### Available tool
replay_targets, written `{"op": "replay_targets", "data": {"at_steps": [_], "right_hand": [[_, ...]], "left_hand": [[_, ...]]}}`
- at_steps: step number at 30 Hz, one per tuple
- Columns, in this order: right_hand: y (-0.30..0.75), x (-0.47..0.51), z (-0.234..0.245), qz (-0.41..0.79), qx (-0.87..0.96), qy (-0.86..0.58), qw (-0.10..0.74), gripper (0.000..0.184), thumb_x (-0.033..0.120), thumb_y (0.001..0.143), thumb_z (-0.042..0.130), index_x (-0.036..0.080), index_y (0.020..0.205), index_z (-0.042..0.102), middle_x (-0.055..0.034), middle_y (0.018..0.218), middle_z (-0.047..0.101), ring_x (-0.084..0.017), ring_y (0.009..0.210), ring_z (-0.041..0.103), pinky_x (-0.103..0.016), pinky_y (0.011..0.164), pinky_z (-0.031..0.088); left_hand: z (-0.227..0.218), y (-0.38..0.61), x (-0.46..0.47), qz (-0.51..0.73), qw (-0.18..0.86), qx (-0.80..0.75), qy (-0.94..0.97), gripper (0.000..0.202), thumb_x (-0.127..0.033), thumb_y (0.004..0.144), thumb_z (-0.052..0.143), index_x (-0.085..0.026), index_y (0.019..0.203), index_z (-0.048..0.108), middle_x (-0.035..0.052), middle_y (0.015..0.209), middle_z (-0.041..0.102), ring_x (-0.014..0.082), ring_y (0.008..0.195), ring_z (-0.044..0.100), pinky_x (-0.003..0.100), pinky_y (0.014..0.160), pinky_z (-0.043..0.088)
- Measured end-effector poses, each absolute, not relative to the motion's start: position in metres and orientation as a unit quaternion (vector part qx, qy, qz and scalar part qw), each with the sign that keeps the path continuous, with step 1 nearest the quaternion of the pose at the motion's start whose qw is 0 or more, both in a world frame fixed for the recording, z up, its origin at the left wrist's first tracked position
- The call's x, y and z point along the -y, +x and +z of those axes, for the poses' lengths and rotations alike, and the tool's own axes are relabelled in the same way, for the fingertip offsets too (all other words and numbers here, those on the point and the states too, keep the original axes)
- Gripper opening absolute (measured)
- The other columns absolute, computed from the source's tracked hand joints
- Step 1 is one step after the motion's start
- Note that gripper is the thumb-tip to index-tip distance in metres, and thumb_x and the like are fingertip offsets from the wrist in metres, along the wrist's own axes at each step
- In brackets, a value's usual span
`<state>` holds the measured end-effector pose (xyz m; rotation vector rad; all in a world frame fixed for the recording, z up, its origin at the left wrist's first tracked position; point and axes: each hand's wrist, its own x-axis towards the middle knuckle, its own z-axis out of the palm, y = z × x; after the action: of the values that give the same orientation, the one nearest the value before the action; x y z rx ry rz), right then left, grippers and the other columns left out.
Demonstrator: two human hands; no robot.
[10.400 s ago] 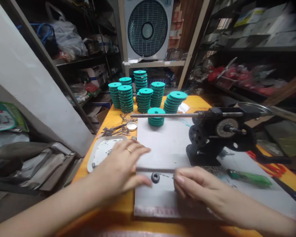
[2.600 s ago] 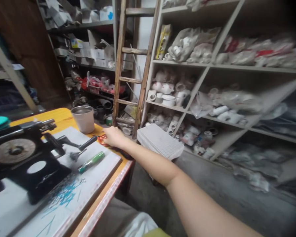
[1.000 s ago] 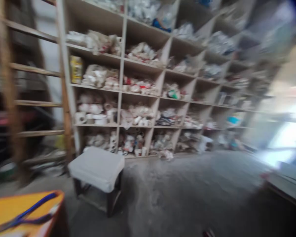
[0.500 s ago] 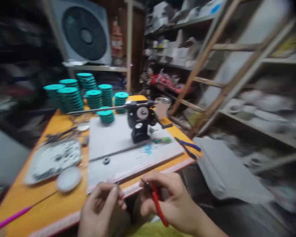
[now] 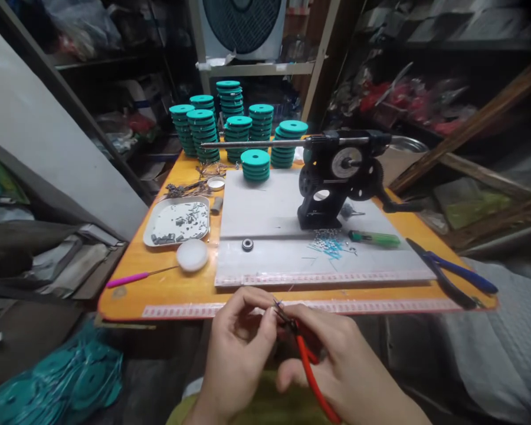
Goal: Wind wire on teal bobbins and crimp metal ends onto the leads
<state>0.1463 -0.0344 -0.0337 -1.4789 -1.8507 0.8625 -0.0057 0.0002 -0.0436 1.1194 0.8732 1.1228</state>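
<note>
My right hand (image 5: 331, 342) is wrapped round red-handled pliers (image 5: 308, 366), whose thin jaws point up and left to my left fingertips. Thumb and forefinger of my left hand (image 5: 245, 342) pinch something tiny at the jaw tips; it is too small to name. Both hands are just off the table's front edge. Beyond them on a white board (image 5: 265, 260) lie a small metal ring-shaped part (image 5: 247, 244), a heap of small blue and silver bits (image 5: 330, 245) and a green-handled tool (image 5: 375, 238). A black hand-cranked winder (image 5: 327, 177) with a long threaded rod stands on the board.
Stacks of teal spools (image 5: 202, 133) fill the back of the orange table (image 5: 133, 260). At left are a white tray (image 5: 154, 227) of small dark pieces, a round white lid (image 5: 192, 255) and a pink-handled pick (image 5: 128, 279). Blue-handled pliers (image 5: 460, 271) lie at the right edge.
The view has swung left. My hands have come together, and the plier tips now meet my left fingertips, where before there was a gap.
</note>
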Motion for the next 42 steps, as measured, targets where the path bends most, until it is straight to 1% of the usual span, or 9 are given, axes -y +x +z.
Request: {"op": "replay_targets", "data": {"at_steps": [2, 7, 11, 18, 28, 31, 33, 36, 42], "right_hand": [[0.146, 0.031, -0.032, 0.310, 0.708, -0.559, 0.300, 0.034, 0.042, 0.073, 0.078, 0.021, 0.093, 0.060, 0.0023, 0.074, 0.064, -0.014, 0.065, 0.057, -0.023, 0.059, 0.040], [0.147, 0.027, -0.033, 0.240, 0.739, -0.559, 0.289, 0.031, 0.041, 0.077, 0.075, 0.020, 0.078, 0.053, 0.0021, 0.065, 0.056, -0.014, 0.059, 0.051, -0.024, 0.051, 0.032], [0.148, 0.025, -0.036, 0.225, 0.746, -0.558, 0.284, 0.029, 0.042, 0.080, 0.072, 0.019, 0.081, 0.054, -0.0002, 0.069, 0.058, -0.016, 0.060, 0.052, -0.025, 0.052, 0.034], [0.148, 0.021, -0.037, 0.180, 0.767, -0.540, 0.295, 0.029, 0.046, 0.090, 0.057, 0.019, 0.081, 0.052, -0.0015, 0.067, 0.057, -0.016, 0.057, 0.051, -0.025, 0.049, 0.034], [0.151, 0.022, -0.041, 0.106, 0.791, -0.530, 0.288, 0.042, 0.050, 0.099, 0.035, 0.016, 0.084, 0.054, -0.0028, 0.062, 0.057, -0.016, 0.052, 0.055, -0.026, 0.049, 0.037], [0.152, 0.022, -0.041, 0.079, 0.795, -0.536, 0.273, 0.036, 0.042, 0.101, 0.033, 0.016, 0.087, 0.054, -0.0030, 0.062, 0.057, -0.018, 0.053, 0.056, -0.027, 0.049, 0.037], [0.152, 0.021, -0.040, 0.065, 0.794, -0.543, 0.265, 0.029, 0.036, 0.100, 0.036, 0.016, 0.089, 0.054, -0.0031, 0.063, 0.057, -0.019, 0.055, 0.057, -0.027, 0.049, 0.037], [0.153, 0.021, -0.039, 0.068, 0.795, -0.545, 0.258, 0.021, 0.032, 0.097, 0.042, 0.017, 0.087, 0.052, -0.0030, 0.064, 0.057, -0.019, 0.057, 0.058, -0.027, 0.050, 0.037], [0.154, 0.021, -0.037, 0.062, 0.806, -0.534, 0.247, 0.017, 0.024, 0.095, 0.041, 0.018, 0.081, 0.049, -0.0028, 0.062, 0.056, -0.018, 0.053, 0.055, -0.026, 0.048, 0.036]], "left_hand": [[-0.042, -0.006, -0.001, 0.485, 0.604, -0.383, 0.503, 0.005, -0.021, 0.086, 0.061, -0.019, 0.082, 0.059, 0.0002, 0.086, 0.060, 0.0098, 0.073, 0.061, 0.018, 0.066, 0.054], [-0.040, -0.004, -0.002, 0.470, 0.585, -0.393, 0.531, 0.005, -0.018, 0.087, 0.056, -0.020, 0.082, 0.057, 0.0024, 0.086, 0.061, 0.0139, 0.079, 0.061, 0.022, 0.070, 0.054], [-0.039, -0.003, -0.004, 0.455, 0.582, -0.405, 0.539, 0.007, -0.018, 0.088, 0.054, -0.020, 0.082, 0.057, 0.0032, 0.085, 0.061, 0.0147, 0.082, 0.060, 0.022, 0.071, 0.051], [-0.039, -0.001, -0.007, 0.427, 0.622, -0.404, 0.517, 0.007, -0.022, 0.088, 0.054, -0.021, 0.081, 0.055, 0.0010, 0.081, 0.057, 0.0126, 0.072, 0.055, 0.021, 0.065, 0.048], [-0.038, 0.003, -0.011, 0.429, 0.642, -0.402, 0.492, 0.010, -0.026, 0.088, 0.057, -0.019, 0.080, 0.055, 0.0009, 0.078, 0.055, 0.0125, 0.070, 0.053, 0.021, 0.063, 0.047], [-0.037, 0.003, -0.010, 0.434, 0.646, -0.400, 0.484, 0.011, -0.026, 0.087, 0.057, -0.019, 0.079, 0.055, 0.0015, 0.078, 0.055, 0.0130, 0.069, 0.052, 0.022, 0.061, 0.047], [-0.037, 0.004, -0.010, 0.434, 0.647, -0.398, 0.485, 0.010, -0.026, 0.087, 0.058, -0.020, 0.079, 0.055, 0.0014, 0.079, 0.053, 0.0131, 0.069, 0.050, 0.022, 0.060, 0.047], [-0.037, 0.004, -0.009, 0.432, 0.647, -0.397, 0.486, 0.011, -0.025, 0.086, 0.058, -0.020, 0.077, 0.054, 0.0013, 0.080, 0.051, 0.0131, 0.068, 0.048, 0.022, 0.059, 0.047], [-0.037, 0.003, -0.011, 0.429, 0.635, -0.402, 0.501, 0.010, -0.023, 0.086, 0.056, -0.020, 0.077, 0.053, 0.0009, 0.080, 0.050, 0.0128, 0.068, 0.047, 0.023, 0.060, 0.046]]}}
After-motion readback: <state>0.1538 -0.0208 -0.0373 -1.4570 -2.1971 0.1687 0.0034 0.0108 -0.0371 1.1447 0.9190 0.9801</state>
